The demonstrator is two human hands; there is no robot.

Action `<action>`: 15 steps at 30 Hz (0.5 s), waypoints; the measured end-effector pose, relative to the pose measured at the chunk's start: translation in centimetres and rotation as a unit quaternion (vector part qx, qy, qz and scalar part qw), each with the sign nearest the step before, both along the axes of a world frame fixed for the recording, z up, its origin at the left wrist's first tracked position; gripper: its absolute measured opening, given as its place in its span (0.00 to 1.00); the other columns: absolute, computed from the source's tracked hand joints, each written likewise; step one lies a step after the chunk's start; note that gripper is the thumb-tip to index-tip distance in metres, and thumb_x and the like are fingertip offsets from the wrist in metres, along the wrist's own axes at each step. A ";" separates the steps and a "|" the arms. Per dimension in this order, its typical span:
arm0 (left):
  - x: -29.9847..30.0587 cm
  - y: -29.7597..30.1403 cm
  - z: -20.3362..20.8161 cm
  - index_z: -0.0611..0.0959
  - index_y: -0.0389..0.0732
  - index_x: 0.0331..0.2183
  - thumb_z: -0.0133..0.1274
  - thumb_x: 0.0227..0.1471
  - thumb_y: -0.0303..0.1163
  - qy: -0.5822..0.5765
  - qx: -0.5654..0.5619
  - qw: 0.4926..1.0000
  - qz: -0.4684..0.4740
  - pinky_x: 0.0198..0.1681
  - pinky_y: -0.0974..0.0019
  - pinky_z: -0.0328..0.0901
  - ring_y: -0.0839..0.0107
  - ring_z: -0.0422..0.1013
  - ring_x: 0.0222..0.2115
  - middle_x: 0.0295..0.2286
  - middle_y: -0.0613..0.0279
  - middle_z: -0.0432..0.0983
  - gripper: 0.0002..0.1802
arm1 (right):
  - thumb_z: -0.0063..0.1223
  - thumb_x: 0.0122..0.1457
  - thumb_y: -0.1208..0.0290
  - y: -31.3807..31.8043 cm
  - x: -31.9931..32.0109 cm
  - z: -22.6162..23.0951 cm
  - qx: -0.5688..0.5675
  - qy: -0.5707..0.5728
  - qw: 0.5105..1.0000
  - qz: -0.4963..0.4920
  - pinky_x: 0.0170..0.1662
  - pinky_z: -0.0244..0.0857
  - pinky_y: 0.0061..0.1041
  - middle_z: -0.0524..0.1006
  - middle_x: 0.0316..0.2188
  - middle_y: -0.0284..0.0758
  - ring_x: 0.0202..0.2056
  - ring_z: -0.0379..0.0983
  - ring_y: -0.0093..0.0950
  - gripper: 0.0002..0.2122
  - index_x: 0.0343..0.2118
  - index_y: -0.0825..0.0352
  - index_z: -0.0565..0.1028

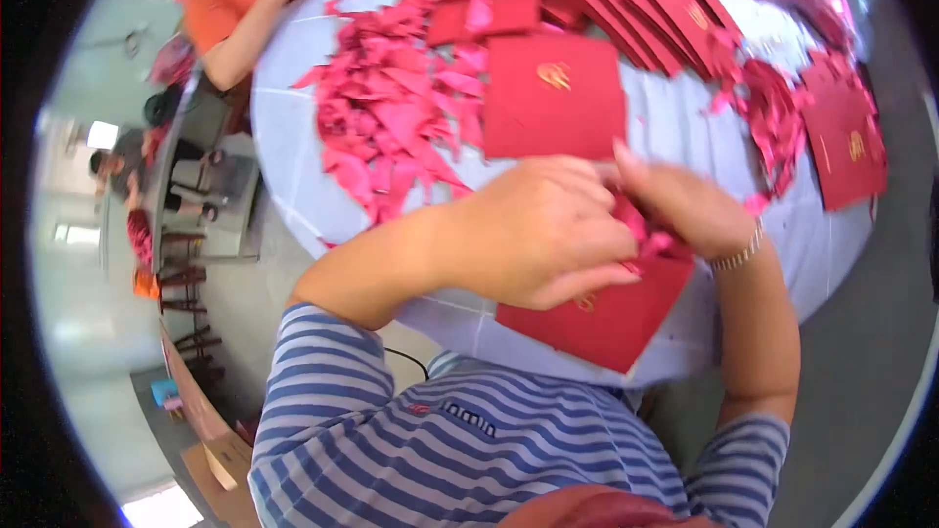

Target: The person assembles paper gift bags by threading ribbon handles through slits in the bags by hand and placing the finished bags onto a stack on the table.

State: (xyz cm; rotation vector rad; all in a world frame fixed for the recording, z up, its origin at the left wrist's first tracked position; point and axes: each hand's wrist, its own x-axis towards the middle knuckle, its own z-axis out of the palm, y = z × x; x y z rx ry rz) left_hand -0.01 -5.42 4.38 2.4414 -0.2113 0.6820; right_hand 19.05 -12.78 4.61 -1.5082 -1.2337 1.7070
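At far left, a co-worker in an orange top (220, 20) leans in at the round, pale-covered worktop (284, 161). Next lies a loose heap of bright pink ribbon strips (386, 117), so plenty of ribbon appears to be left to use.

In the middle, a flat red paper packet with a gold emblem (553, 117) tops a small pile, no ribbon showing on its face; its long axis cannot be judged surely, since the hands are close to its near edge. The left hand (548, 230) has its fingers curled in; whether they pinch ribbon is hidden.

Below the 2 hands, the red packet being worked on (631, 313) lies by the near rim, turned askew: its near edge slopes toward the person at the right, and its ribboned end points away and rightward. Its full length is covered, so the long axis is uncertain. It looks partway done. The right hand (690, 210) bends over that end, its grasp unclear.

Beyond, overlapping red packets (631, 5) fan out; rightmost, a red packet group edged with ribbon (831, 142) seems finished, leaning slightly, long axis running away from the person.
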 end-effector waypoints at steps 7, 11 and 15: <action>-0.7 -1.0 -0.8 0.74 0.41 0.20 0.58 0.49 0.35 -0.015 0.020 1.000 0.005 0.31 0.57 0.65 0.57 0.69 0.22 0.17 0.58 0.70 0.13 | 0.43 0.67 0.58 -1.2 0.2 -2.7 -0.005 0.137 0.991 0.013 0.34 0.64 0.16 0.77 0.35 0.28 0.32 0.69 0.15 0.18 0.47 0.69 0.75; -0.2 -1.2 -1.1 0.77 0.40 0.20 0.59 0.47 0.37 -0.009 0.003 1.000 0.002 0.31 0.55 0.65 0.54 0.71 0.24 0.17 0.56 0.71 0.13 | 0.45 0.67 0.66 -1.0 0.3 -3.0 0.038 0.131 0.991 -0.020 0.34 0.63 0.14 0.76 0.31 0.26 0.32 0.69 0.15 0.12 0.38 0.70 0.75; -0.3 -0.9 -1.1 0.79 0.41 0.22 0.59 0.47 0.39 0.041 -0.017 0.998 0.036 0.34 0.54 0.64 0.55 0.72 0.25 0.18 0.57 0.73 0.12 | 0.47 0.66 0.70 -0.2 0.5 -3.2 0.091 0.108 0.990 -0.016 0.35 0.64 0.14 0.75 0.31 0.26 0.32 0.69 0.14 0.08 0.32 0.68 0.73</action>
